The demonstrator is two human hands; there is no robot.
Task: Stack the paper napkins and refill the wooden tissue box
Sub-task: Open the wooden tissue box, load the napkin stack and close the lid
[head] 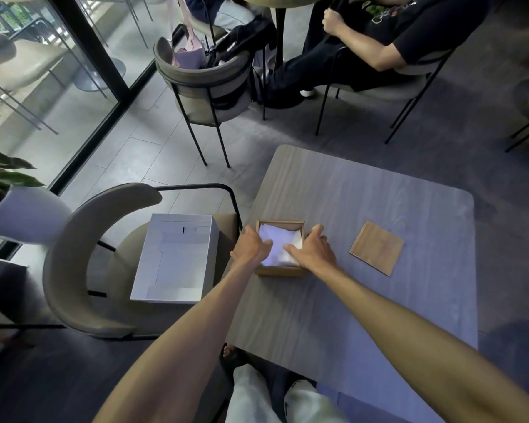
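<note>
L hand at left side of box, fingers bent down onto napkins. Pressing or gripping, can't tell. R hand spread wide, thumb on napkins, fingers over box's right wall. Napkins sit inside box as a white stack, top open. Box on table near its left edge. Lid flat on table, right of box, apart. White carton on chair left of table.
</note>
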